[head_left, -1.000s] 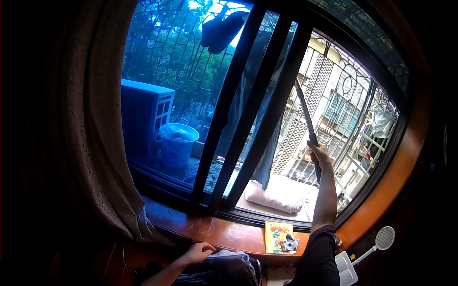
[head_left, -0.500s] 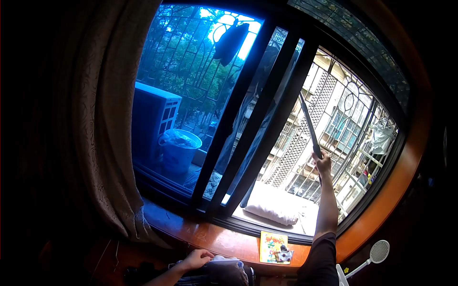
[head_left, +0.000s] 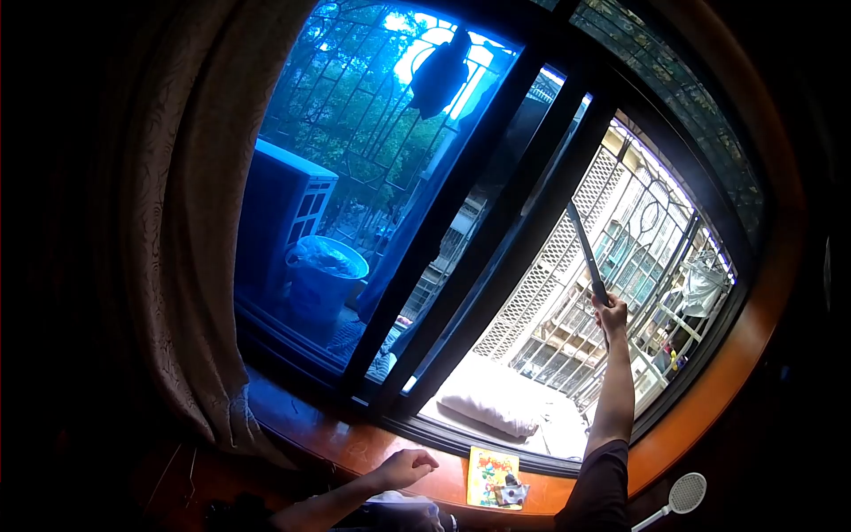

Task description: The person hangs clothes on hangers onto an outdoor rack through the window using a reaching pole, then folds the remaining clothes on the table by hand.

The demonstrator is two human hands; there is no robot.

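Note:
My right hand (head_left: 610, 316) is wrapped round the lower end of a long dark pole (head_left: 587, 253) in the open window. The pole slants up and to the left, and its far end is hidden behind the black window frame. Behind the blue-tinted glass, a dark garment (head_left: 441, 78) hangs high near the grille. Long dark cloth (head_left: 390, 266) hangs lower beside the frame. My left hand (head_left: 408, 467) is raised over the wooden sill, its fingers curled together with nothing seen in them. Below it lies pale and dark fabric (head_left: 399, 512).
On the sill (head_left: 301, 421) lies a colourful booklet (head_left: 486, 470) with a small dark-and-silver object (head_left: 511, 492) on it. A rolled pale bundle (head_left: 492, 403) rests outside. Behind the glass stand an outdoor unit (head_left: 284, 191) and a bucket (head_left: 324, 284). A curtain (head_left: 191, 239) hangs left; a white racket-like object (head_left: 687, 494) is lower right.
My left hand has lifted off the fabric and moved up and right. My right hand and the pole appear slightly lower and further right. The dark cloth behind the glass has swung left.

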